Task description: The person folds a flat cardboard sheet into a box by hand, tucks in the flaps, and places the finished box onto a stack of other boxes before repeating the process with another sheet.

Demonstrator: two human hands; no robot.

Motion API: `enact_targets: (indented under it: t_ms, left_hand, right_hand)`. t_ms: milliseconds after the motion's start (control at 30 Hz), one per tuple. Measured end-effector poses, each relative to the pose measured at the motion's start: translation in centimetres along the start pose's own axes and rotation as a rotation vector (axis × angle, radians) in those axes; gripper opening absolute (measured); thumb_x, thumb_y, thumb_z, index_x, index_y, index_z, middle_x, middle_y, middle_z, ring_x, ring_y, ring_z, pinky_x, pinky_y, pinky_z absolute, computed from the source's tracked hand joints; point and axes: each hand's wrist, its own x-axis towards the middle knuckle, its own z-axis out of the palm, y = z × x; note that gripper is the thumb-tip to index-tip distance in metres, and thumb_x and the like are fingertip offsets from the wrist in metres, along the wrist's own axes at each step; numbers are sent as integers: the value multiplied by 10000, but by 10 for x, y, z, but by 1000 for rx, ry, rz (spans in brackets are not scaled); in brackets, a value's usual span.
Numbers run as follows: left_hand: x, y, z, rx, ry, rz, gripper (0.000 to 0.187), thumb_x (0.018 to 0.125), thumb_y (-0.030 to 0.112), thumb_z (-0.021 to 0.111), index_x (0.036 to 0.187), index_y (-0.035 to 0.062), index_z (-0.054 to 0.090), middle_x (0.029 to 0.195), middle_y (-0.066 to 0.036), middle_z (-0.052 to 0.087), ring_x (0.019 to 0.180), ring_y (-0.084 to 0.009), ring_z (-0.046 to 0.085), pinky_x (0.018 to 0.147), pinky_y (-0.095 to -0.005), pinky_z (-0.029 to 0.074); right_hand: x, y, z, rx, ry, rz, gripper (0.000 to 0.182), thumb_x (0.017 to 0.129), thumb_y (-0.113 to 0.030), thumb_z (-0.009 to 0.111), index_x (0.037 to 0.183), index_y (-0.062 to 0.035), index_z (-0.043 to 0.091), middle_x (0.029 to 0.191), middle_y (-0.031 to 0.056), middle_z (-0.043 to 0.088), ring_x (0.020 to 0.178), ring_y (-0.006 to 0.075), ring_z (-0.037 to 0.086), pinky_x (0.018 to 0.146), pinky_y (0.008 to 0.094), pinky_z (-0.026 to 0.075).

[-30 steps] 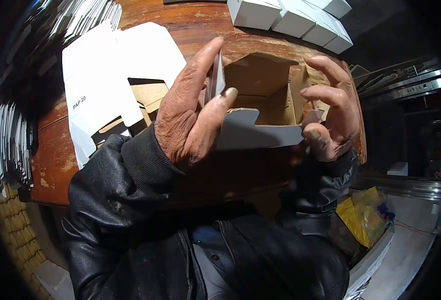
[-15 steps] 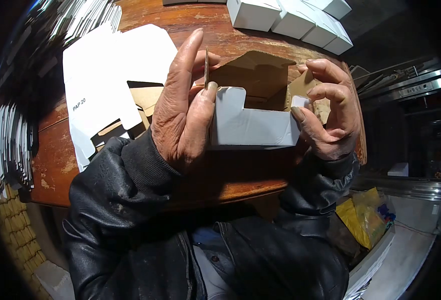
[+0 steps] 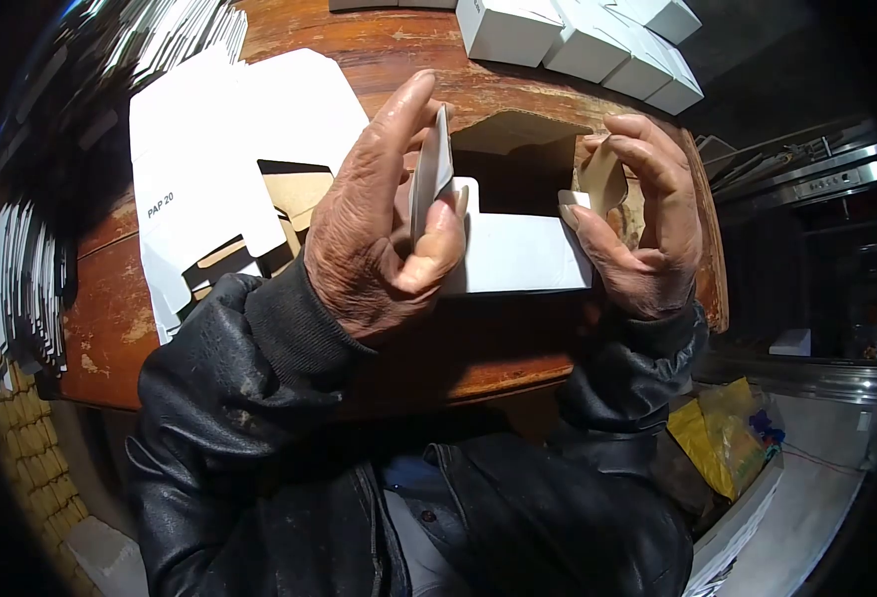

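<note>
A white cardboard box [image 3: 528, 251] with a brown inside is held up near the table's front edge, its top open. My left hand [image 3: 384, 214] pinches the raised left end flap between thumb and fingers. At the box's right end, my right hand [image 3: 647, 214] has its thumb on the front corner and its fingers behind a brown flap [image 3: 602, 181]. The back panel [image 3: 518, 134] stands up with its brown side showing. The lower part of the box lies in shadow.
Flat white cardboard blanks [image 3: 194, 149], one printed "PAP 20", lie left on the wooden table [image 3: 110, 328]. Stacks of folded card [image 3: 20, 284] stand farther left. Several closed white boxes [image 3: 587, 45] sit at the back right. Yellow plastic [image 3: 705, 448] lies below right.
The left end flap has swung inward, to the right, with my left hand turning along with it. My right thumb has shifted slightly left and up on the box's corner.
</note>
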Motion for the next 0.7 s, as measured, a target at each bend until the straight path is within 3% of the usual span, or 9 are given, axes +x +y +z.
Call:
enact_targets:
  t_ms: [100,133,200,300,500,700]
  left_hand:
    - [6,1,-2,182,-22,80,684,798,-37,619,1437,1,376,1300,-230,519,1178,-307,575,982,-369,489]
    - [6,1,-3,188,-31,76,691,813,-20,642,1445,32,368,1323,-215,507,1198,-317,564,948,-386,526]
    - [6,1,-4,199,-48,68,712,841,14,690,1461,95,350,1368,-185,483,1240,-337,541,879,-421,598]
    - [6,1,-4,170,-53,51,730,829,11,707,1460,96,349,1375,-179,480,1246,-334,536,883,-419,598]
    - [7,5,-6,196,-89,39,746,823,8,708,1471,123,358,1398,-175,468,1264,-327,521,948,-444,558]
    - [5,2,-4,144,-106,38,719,836,-42,597,1486,136,348,1426,-174,438,1305,-335,479,1040,-491,476]
  right_hand:
    - [0,-4,4,49,33,73,535,724,-16,785,1203,-16,546,1258,166,561,1121,266,600,929,350,520]
    - [1,-5,5,52,39,95,523,723,-16,785,1192,-18,555,1256,165,561,1120,265,600,927,350,520]
    - [2,-2,0,-80,-29,-2,497,725,-17,784,1175,-18,574,1240,167,565,1106,266,602,916,360,520]
    - [3,1,1,-83,-61,-58,454,740,-13,767,1160,-15,595,1219,170,571,1092,279,600,912,376,511]
    - [7,-11,4,-124,-102,2,434,784,-4,700,1202,-3,583,1228,179,573,1118,297,587,951,374,478]
    - [3,-8,5,-15,-123,110,473,806,8,645,1269,-4,546,1273,179,563,1171,287,574,992,360,458]
